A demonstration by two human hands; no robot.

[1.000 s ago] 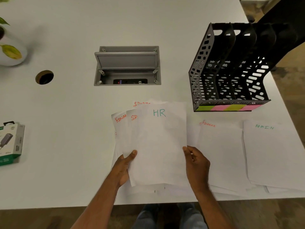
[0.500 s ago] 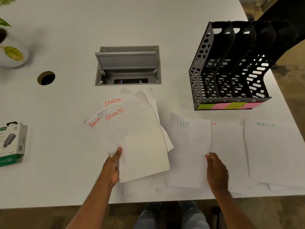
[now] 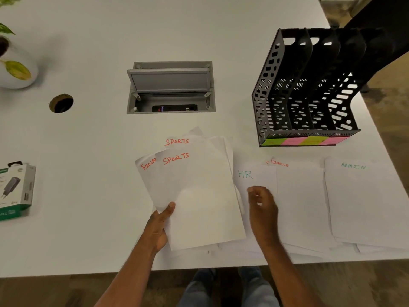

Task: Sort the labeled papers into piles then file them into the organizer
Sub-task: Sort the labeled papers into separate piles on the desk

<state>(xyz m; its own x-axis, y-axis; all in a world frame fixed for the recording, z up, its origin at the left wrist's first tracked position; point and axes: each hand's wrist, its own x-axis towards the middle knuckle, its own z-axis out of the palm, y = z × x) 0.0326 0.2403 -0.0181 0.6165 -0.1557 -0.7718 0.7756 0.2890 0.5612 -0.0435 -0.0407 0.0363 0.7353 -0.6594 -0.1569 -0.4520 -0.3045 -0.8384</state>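
L hand (image 3: 159, 227) grips fanned stack of papers (image 3: 199, 196) at lower-left corner, thumb on top; top sheet reads SPORTS, another SPORTS and a FINAN… sheet peek out behind. R hand (image 3: 263, 209) over HR sheet (image 3: 254, 176), blurred, contact unclear. FINANCE pile (image 3: 298, 196), ADMIN pile (image 3: 365, 196) to the right. Black organizer (image 3: 309, 89) behind, 4 slots.

Light: dim, warm, soft; brightest mid-desk (image 3: 88, 196).
Shadows: faint, beside the file organizer (image 3: 309, 96).
Blur: right hand (image 3: 262, 209) smeared.
Distortion: wide-angle bowing at desk edges.
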